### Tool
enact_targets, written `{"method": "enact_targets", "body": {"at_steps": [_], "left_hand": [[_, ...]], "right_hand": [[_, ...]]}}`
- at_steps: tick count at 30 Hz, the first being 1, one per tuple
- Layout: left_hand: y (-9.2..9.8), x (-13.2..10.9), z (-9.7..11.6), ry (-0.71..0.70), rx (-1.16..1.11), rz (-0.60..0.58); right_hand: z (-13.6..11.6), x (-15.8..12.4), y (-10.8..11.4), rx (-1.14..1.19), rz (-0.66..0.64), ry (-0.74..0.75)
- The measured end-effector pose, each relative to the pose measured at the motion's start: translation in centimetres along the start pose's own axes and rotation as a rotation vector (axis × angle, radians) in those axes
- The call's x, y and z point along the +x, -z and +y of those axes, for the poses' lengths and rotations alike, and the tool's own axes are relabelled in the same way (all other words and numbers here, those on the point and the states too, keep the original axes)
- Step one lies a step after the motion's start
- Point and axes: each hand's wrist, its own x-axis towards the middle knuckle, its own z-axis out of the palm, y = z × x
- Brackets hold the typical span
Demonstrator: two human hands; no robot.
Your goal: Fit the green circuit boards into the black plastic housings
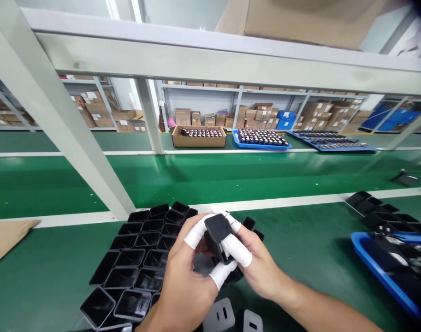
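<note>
A small black plastic box-shaped housing (218,230) is held up between both hands, its flat end tilted toward me. My left hand (186,272) closes round its left side, with white covers on the thumb and fingertip. My right hand (253,256) grips it from the right, its white-covered fingers pressed on the side. Several open black boxes (129,258) stand packed together to the left and partly behind my hands. Below the hands lie a pale flat plate with two slots (219,316) and another with one slot (252,321).
At right, a blue tray (376,263) holds dark parts, with black boxes (386,212) behind it. Across the green belt (210,177) sit a carton of parts (199,140) and blue trays (262,146). A white post (75,124) and beam (210,57) frame the bench.
</note>
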Motion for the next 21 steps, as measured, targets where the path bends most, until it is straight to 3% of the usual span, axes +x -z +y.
{"method": "enact_targets", "body": {"at_steps": [2,5,8,11,13,16,21], "left_hand": [[-0.1,0.1,0.0,0.002,0.016,0.028],[-0.2,0.3,-0.4,0.144,-0.074,0.061],[-0.2,0.4,-1.0,0.216,-0.042,0.099],[-0.4,-0.2,-1.3,0.121,0.176,0.109],[-0.6,-0.7,-1.3,0.014,0.349,0.088],[-0.9,-1.2,-0.8,-0.165,0.525,0.054],[-1.2,-1.1,-0.1,-0.243,0.472,0.059]], "right_hand": [[0.4,0.2,0.1,0.001,0.013,-0.030],[0.4,0.2,0.8,-0.038,0.074,-0.074],[-0.1,-0.9,1.6,-0.333,0.235,0.177],[-0.2,-2.6,1.7,-0.716,0.283,0.505],[-0.1,-3.4,1.5,-0.802,0.291,0.526],[-0.2,-3.7,1.2,-0.562,0.392,0.330],[-1.5,-3.4,1.5,0.244,0.377,-0.023]]}}
